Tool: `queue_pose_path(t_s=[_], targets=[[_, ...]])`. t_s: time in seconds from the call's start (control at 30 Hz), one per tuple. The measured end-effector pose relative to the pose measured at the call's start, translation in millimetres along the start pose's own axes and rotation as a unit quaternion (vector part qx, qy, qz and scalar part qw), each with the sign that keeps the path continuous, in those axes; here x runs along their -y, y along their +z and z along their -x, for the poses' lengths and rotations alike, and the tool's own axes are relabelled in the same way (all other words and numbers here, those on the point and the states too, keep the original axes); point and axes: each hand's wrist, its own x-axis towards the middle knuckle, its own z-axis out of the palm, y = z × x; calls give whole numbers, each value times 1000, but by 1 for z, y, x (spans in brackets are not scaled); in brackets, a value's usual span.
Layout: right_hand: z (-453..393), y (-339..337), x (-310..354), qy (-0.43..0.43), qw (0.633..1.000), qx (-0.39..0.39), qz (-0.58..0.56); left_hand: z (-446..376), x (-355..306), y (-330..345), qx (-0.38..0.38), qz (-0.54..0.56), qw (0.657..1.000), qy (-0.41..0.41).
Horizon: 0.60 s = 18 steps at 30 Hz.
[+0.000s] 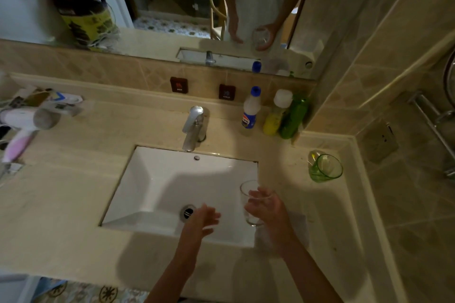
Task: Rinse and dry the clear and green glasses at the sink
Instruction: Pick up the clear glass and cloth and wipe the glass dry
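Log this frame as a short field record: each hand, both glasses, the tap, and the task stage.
left hand: left hand open, empty, over the sink near the drain
right hand: right hand grips the clear glass at the basin's right edge
green glass: green glass tilted on the counter, far right, untouched
tap: faucet, no water visible
stage: clear glass in hand; green one not yet handled

We are counting two glasses, a clear one (251, 202) at five o'clock and a green one (326, 167) at three, three bottles (250, 112) at one o'clock, one tap (194, 128), and one hairdryer (27, 123) at nine.
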Motion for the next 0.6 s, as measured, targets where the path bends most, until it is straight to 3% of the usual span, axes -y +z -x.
queue_pose_path(t_s=[0.1, 0.23, 0.37, 0.43, 0.5, 0.6], targets=[[-9, -20, -6, -12, 999, -40, 25, -29, 33, -13, -77, -256, 962, 62], [-20, -45, -5, -30, 993, -73, 85, -58, 82, -35, -103, -545, 824, 117], [-40, -59, -7, -33, 984, -125, 126, -70, 120, -54, -61, -694, 699, 159], [-52, -65, -7, -33, 980, -145, 134, -70, 127, -53, -72, -722, 655, 212], [-65, -72, -6, -50, 975, -164, 138, -64, 120, -45, -94, -726, 642, 229], [-87, -79, -3, -58, 977, -170, 118, -62, 113, -39, -122, -711, 666, 192]])
